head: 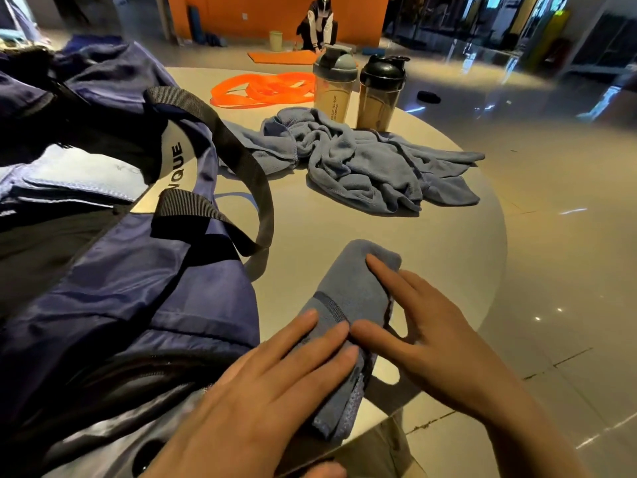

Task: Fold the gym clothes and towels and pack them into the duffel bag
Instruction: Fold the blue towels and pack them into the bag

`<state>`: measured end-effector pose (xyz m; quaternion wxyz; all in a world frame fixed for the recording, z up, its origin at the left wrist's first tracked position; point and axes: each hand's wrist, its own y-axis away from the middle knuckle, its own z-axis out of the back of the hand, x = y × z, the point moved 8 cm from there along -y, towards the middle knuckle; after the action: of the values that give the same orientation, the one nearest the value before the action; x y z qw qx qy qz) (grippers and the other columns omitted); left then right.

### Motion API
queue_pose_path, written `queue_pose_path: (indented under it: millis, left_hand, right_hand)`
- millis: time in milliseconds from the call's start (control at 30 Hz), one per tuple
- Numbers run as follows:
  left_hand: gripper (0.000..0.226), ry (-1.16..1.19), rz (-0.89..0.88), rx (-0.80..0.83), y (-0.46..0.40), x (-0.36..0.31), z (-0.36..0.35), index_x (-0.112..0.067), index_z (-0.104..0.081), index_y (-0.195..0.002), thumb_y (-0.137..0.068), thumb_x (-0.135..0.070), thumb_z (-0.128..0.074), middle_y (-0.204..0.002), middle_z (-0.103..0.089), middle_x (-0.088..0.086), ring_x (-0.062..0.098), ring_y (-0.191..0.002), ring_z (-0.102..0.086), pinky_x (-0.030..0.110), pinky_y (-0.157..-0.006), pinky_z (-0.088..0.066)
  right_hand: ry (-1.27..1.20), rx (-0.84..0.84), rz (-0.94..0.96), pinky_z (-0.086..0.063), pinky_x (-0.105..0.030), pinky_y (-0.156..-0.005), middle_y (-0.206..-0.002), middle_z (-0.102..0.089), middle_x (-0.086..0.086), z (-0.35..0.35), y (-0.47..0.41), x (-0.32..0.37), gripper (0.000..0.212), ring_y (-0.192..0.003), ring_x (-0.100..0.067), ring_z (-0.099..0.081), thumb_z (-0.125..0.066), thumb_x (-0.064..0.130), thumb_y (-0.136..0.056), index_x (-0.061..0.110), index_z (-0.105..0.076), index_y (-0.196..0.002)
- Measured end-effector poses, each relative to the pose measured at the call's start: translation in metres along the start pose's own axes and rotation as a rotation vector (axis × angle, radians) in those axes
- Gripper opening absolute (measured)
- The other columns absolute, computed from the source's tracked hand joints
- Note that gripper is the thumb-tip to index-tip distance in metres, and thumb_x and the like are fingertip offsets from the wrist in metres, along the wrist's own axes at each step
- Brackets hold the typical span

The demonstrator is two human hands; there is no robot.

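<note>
A small blue-grey towel (348, 298), folded into a narrow strip, lies at the near edge of the round table (431, 243). My left hand (269, 381) presses flat on its near end with straight fingers. My right hand (424, 326) lies flat on its right side, index finger stretched toward the far end. The navy duffel bag (120, 270) stands open on the left, with folded pale cloth (76, 181) inside. A crumpled blue-grey towel (362, 163) lies farther back on the table.
Two shaker bottles, one grey-lidded (333, 88) and one black-lidded (379, 93), stand behind the crumpled towel. Orange resistance bands (262, 89) lie at the table's far side. The bag's black strap (248, 167) loops over the tabletop. A person (319, 24) crouches by an orange mat in the background.
</note>
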<state>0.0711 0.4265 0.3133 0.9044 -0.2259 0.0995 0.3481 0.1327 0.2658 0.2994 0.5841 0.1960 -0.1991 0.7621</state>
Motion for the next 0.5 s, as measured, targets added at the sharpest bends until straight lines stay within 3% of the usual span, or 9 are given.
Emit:
queue_pose_path:
  millis: [100, 200, 267, 333, 400, 500]
  left_hand:
    - [0.037, 0.333, 0.149, -0.154, -0.008, 0.012, 0.033, -0.044, -0.062, -0.114, -0.087, -0.065, -0.048, -0.127, -0.055, -0.03, -0.004, -0.122, -0.05, 0.019, -0.096, -0.044]
    - [0.051, 0.459, 0.291, -0.091, -0.034, 0.031, 0.036, -0.058, -0.048, -0.12, -0.071, -0.07, -0.057, -0.125, -0.043, -0.043, -0.02, -0.116, -0.042, -0.001, -0.089, -0.035]
    - [0.063, 0.467, 0.332, 0.202, -0.052, 0.034, 0.008, -0.072, -0.026, -0.122, -0.072, -0.069, -0.065, -0.126, -0.033, -0.048, -0.025, -0.116, -0.036, 0.001, -0.094, -0.034]
    - [0.068, 0.6, 0.332, 0.332, -0.069, 0.027, -0.008, -0.079, -0.018, -0.11, -0.076, -0.052, -0.071, -0.121, -0.034, -0.044, -0.028, -0.109, -0.037, -0.002, -0.092, -0.034]
    - [0.076, 0.652, 0.303, 0.291, -0.08, 0.023, -0.008, -0.076, -0.023, -0.109, -0.076, -0.034, -0.078, -0.116, -0.04, -0.038, -0.022, -0.105, -0.044, -0.003, -0.086, -0.036]
    - [0.087, 0.71, 0.269, 0.18, -0.081, 0.023, -0.007, -0.07, -0.03, -0.124, -0.071, -0.025, -0.083, -0.122, -0.043, -0.027, -0.012, -0.114, -0.044, 0.005, -0.093, -0.039]
  right_hand:
    - [0.002, 0.006, -0.003, -0.034, -0.03, -0.104, -0.135, -0.034, 0.023, -0.002, 0.003, -0.003, 0.08, -0.121, -0.002, -0.036, -0.029, 0.091, -0.063, 0.068, -0.003, -0.135]
    - [0.013, 0.006, -0.015, -0.033, -0.028, -0.102, -0.135, -0.034, 0.02, -0.004, 0.003, -0.005, 0.075, -0.12, -0.005, -0.035, -0.027, 0.09, -0.065, 0.072, 0.001, -0.132]
    - [0.029, -0.005, -0.007, -0.034, -0.029, -0.1, -0.134, -0.035, 0.018, -0.004, 0.003, -0.005, 0.072, -0.117, -0.007, -0.036, -0.025, 0.089, -0.067, 0.073, 0.004, -0.131]
    - [0.07, -0.048, 0.015, -0.037, -0.031, -0.095, -0.126, -0.041, 0.013, -0.003, 0.005, -0.003, 0.068, -0.108, -0.009, -0.041, -0.02, 0.086, -0.072, 0.071, 0.005, -0.134]
    - [0.143, -0.12, 0.019, -0.04, -0.033, -0.088, -0.112, -0.048, 0.008, -0.001, 0.008, -0.001, 0.068, -0.097, -0.012, -0.045, -0.014, 0.084, -0.076, 0.066, 0.007, -0.138]
    - [0.202, -0.272, 0.021, -0.044, -0.031, -0.072, -0.092, -0.054, 0.008, 0.01, 0.012, 0.008, 0.067, -0.082, -0.01, -0.051, -0.013, 0.078, -0.083, 0.057, 0.005, -0.144]
